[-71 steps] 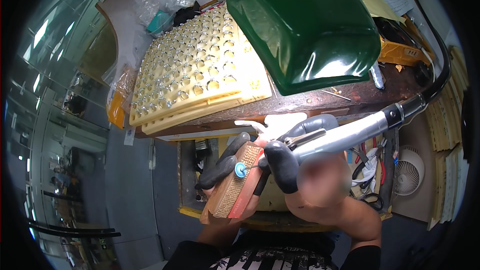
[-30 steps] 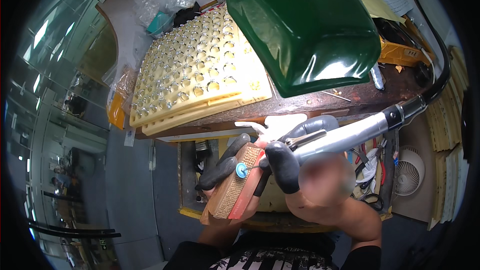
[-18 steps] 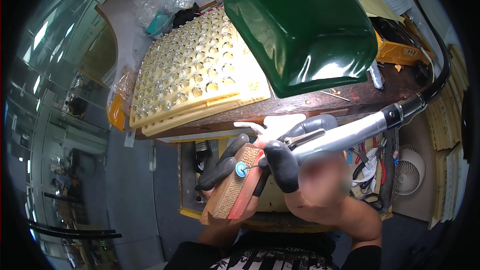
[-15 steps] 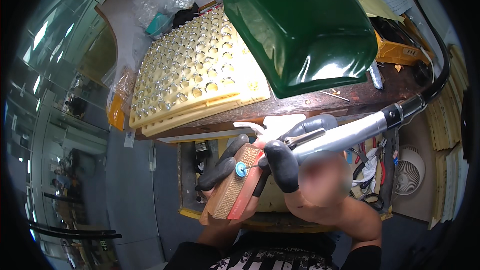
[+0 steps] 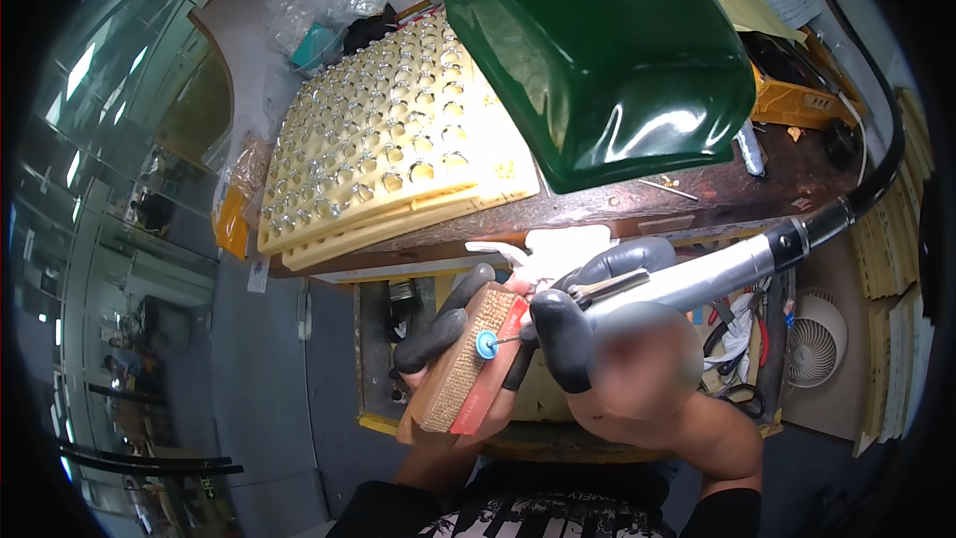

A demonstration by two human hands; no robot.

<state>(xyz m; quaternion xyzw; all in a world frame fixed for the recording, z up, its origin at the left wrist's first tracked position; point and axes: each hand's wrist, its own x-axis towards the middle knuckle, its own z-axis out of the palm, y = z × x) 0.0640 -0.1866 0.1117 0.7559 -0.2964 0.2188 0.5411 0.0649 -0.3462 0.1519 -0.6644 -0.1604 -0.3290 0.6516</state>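
Observation:
My left hand (image 5: 435, 347), wearing black finger cots, grips a reddish wooden block (image 5: 471, 359) with a rough tan textured strip and a red band. My right hand (image 5: 578, 324), also in finger cots, is wrapped round a silver rotary handpiece (image 5: 697, 274) on a black cable; its wrist area is blurred. A small blue disc (image 5: 487, 344) on the handpiece's thin shaft lies over the block's face, near the red band. A white cloth-like piece (image 5: 566, 247) sits just beyond my fingers at the bench edge.
Stacked cream trays of silver rings (image 5: 358, 140) lie on the dark bench (image 5: 657, 200) under a green lamp hood (image 5: 597, 50). An orange bin (image 5: 797, 100) stands behind right. A drawer (image 5: 543, 399) holds pliers (image 5: 761, 334). A white fan (image 5: 812, 339) stands right; glass partitions line the left.
The blue disc has moved slightly right on the block, toward the red band. The handpiece and cable have shifted a little right. Both grips are otherwise the same.

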